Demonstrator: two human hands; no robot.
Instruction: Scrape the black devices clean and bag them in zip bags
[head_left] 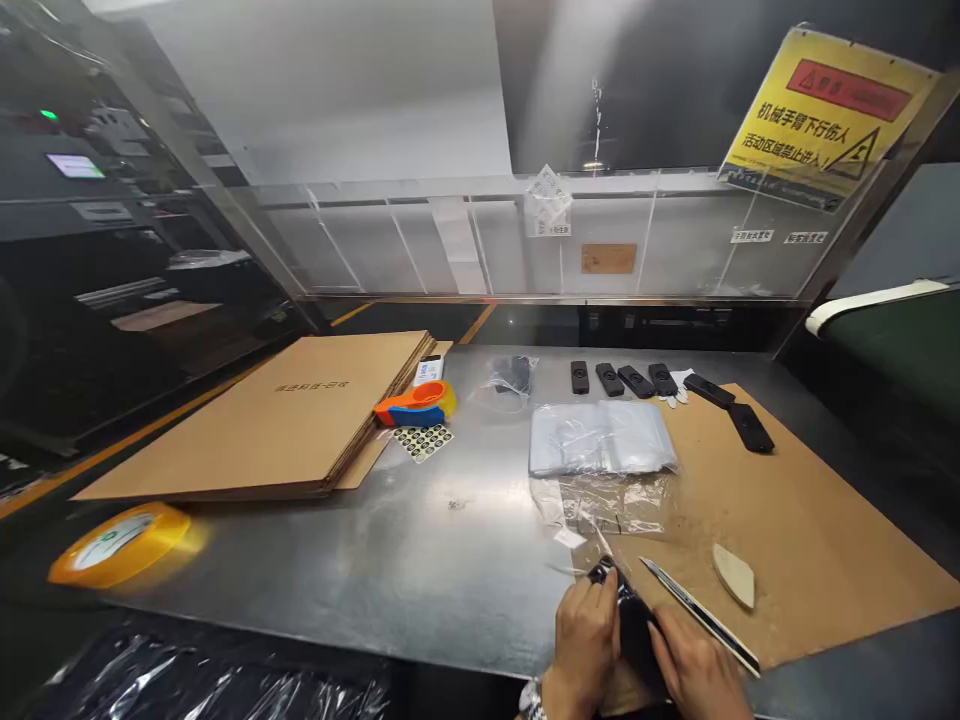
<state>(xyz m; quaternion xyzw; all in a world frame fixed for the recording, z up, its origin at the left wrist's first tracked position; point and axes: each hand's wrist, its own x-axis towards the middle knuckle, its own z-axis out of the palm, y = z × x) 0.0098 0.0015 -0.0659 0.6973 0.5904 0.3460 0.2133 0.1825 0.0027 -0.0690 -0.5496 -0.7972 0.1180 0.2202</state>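
At the front edge of the metal table, my left hand (583,632) is closed with its fingertips pinching the upper end of a black flat device (636,632). The device looks glossy at that end. My right hand (697,660) grips its lower right side, thumb along the edge. Thin clear plastic and a white tag (569,538) lie just beyond the device. Beside my right hand rests a slim black-and-silver knife-like tool (701,612), with a beige wedge-shaped piece (733,576) to its right.
Clear plastic bags (602,438) are stacked on a cardboard sheet (817,540). Several black devices (636,380) lie behind them. Leftward are a cardboard stack (277,415), tape dispenser (417,405), sticker sheet (424,441) and yellow tape roll (120,548). A clear panel (510,250) hangs beyond the table.
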